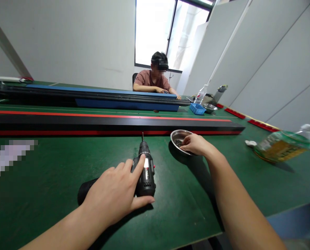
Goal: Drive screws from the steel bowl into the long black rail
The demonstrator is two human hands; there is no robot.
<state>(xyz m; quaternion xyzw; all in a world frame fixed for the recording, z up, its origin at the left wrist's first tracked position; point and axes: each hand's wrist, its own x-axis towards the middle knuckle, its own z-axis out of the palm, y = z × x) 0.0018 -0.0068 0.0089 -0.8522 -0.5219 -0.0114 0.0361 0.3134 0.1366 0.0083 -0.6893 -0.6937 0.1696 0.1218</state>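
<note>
A black cordless drill (pixel 147 178) lies on its side on the green table, its bit pointing away from me. My left hand (pixel 114 191) is wrapped over its grip, with the index finger along the body and the thumb behind it. To the right stands a shiny metal bowl (pixel 172 137) with small dark pieces (pixel 178 142) in it, which look like screws. The fingers of my right hand (pixel 196 144) reach down into this bowl, bent and close together. What is between those fingertips is too small to make out.
Beyond the drill lies a long black profile with red edges (pixel 113 122); farther back are long blue and black bars (pixel 126 104). A blue basket (pixel 197 109) and clear bottle (pixel 201 93) stand behind. A large plastic jug (pixel 282 146) lies right. A person (pixel 152 80) sits opposite.
</note>
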